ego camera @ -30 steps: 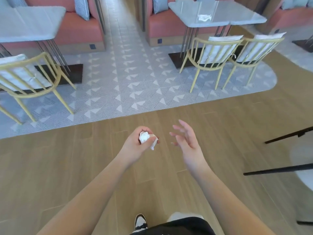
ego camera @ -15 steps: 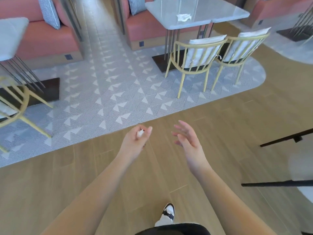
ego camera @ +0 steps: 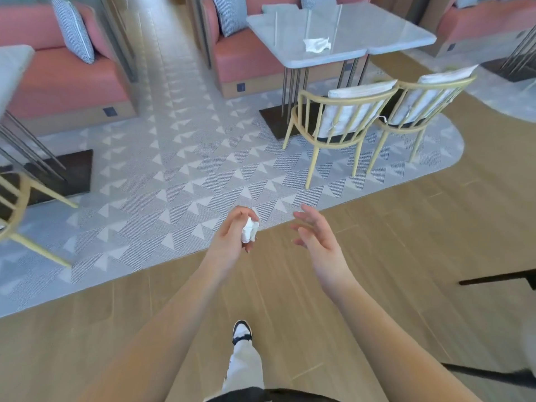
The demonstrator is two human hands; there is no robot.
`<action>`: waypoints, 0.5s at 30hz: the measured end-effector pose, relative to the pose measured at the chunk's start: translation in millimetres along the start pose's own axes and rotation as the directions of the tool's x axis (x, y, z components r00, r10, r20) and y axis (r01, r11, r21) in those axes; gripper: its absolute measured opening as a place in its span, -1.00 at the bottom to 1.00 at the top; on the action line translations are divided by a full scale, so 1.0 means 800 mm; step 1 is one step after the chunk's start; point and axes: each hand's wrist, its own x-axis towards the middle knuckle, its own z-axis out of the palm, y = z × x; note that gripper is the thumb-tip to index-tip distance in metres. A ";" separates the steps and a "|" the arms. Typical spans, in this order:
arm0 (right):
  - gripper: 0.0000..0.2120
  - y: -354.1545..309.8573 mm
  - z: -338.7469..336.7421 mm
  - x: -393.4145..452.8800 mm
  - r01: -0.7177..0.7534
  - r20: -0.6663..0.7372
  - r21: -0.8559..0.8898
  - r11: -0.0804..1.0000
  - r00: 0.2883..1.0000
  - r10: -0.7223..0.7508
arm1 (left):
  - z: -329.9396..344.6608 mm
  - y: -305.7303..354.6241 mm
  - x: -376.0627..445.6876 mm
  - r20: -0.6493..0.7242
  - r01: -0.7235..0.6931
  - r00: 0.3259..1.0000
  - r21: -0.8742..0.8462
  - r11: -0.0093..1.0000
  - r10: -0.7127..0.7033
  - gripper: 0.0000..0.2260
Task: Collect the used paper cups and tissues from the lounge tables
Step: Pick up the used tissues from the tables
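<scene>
The left hand [ego camera: 232, 239] is held out over the wooden floor [ego camera: 406, 256], fingers curled shut around a crumpled white tissue [ego camera: 250, 233]. The wad sits against the inner side of the hand, bulging out at its 3 o'clock side between the thumb and the bent fingers; fingertips wrap it from below, at about 5 o'clock of the wad. The right hand [ego camera: 319, 239] hovers just beside it at 3 o'clock, apart from the wad, palm turned inward, fingers loosely spread and slightly bent, holding nothing.

A second tissue [ego camera: 316, 44], also crumpled, lies on the pale marble table [ego camera: 377, 30] at about 1 o'clock from the hands, well apart from them, near the table's front edge. Two yellow chairs [ego camera: 342, 117] with white cushions stand at the table's near side on the patterned rug [ego camera: 179, 169]. Pink sofas [ego camera: 66, 85] lie at 11 and 12 o'clock. One shoe [ego camera: 241, 332] steps forward at 6 o'clock, below the hands.
</scene>
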 end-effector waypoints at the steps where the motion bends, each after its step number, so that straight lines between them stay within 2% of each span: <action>1: -0.62 0.001 0.004 0.022 0.001 0.003 -0.010 1.000 1.000 -0.001 | -0.004 0.002 0.022 0.011 -0.006 1.000 -0.006 1.000 0.006 -0.76; 9: -0.62 -0.022 0.037 0.195 0.010 -0.038 -0.065 0.998 0.999 -0.013 | -0.052 0.032 0.202 0.112 -0.055 0.993 0.081 0.995 0.046 -0.81; 15: -0.61 -0.027 0.021 0.310 0.017 -0.057 -0.102 0.995 0.998 -0.023 | -0.050 0.052 0.328 0.171 -0.112 0.981 0.117 0.987 0.091 -0.81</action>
